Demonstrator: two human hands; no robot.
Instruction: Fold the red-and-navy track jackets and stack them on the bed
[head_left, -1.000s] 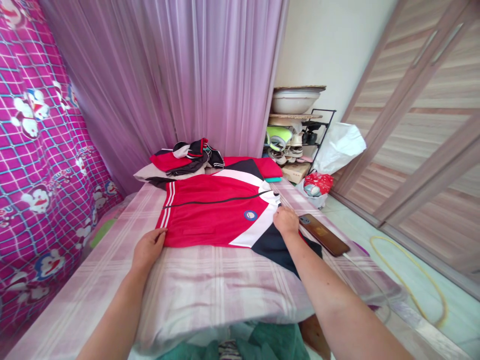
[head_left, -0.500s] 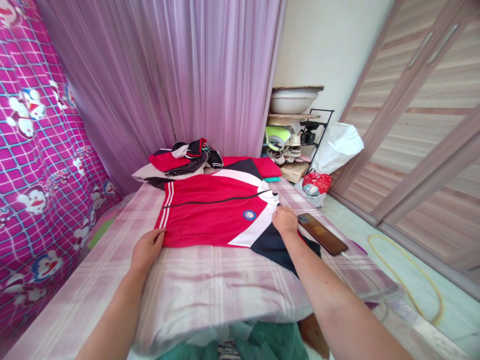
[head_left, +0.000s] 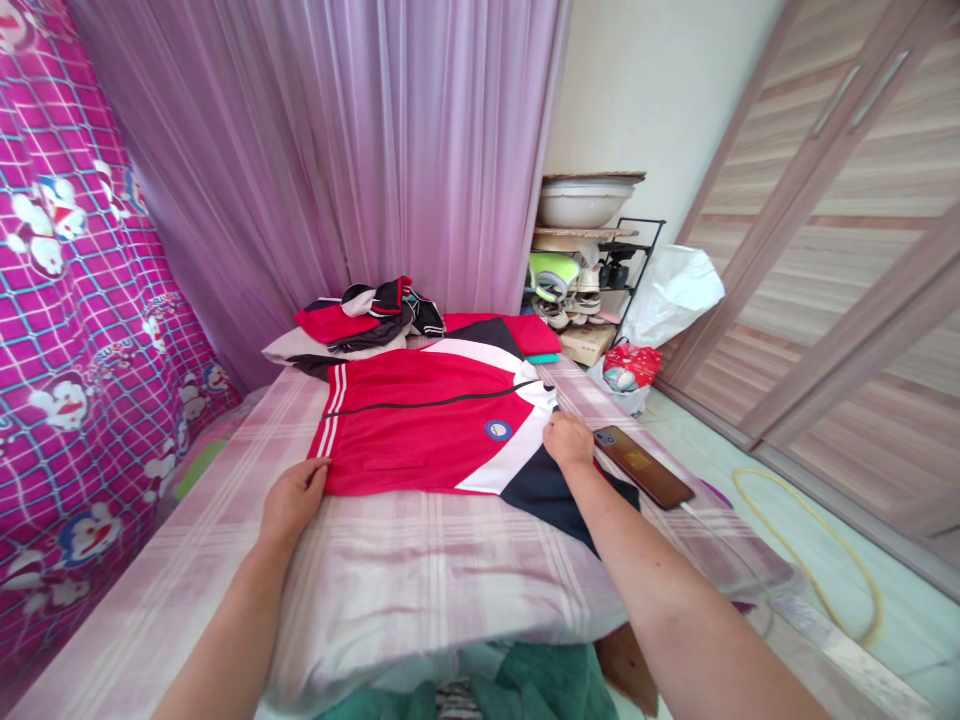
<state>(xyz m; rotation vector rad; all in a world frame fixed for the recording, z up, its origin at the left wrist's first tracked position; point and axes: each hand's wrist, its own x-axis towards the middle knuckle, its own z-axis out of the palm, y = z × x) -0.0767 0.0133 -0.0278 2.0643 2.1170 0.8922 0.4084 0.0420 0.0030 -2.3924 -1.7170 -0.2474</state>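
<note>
A red jacket [head_left: 420, 425] with white and navy panels, a black zip line and a round badge lies flat on the bed [head_left: 420, 580], which has a pale plaid sheet. My left hand [head_left: 295, 494] rests at the jacket's near left corner with its fingers curled on the hem. My right hand [head_left: 568, 440] is closed on the fabric at the right side, where white meets navy. A phone [head_left: 643, 467] lies just right of that hand.
A heap of red, black and white clothes [head_left: 367, 318] sits at the far end of the bed before a purple curtain [head_left: 360, 150]. A shoe rack [head_left: 592, 280], a white bag [head_left: 671, 290] and wooden wardrobe doors [head_left: 840, 250] stand right. A yellow hose [head_left: 840, 560] lies on the floor.
Both hands stay where they were on the jacket. Only the camera has shifted slightly.
</note>
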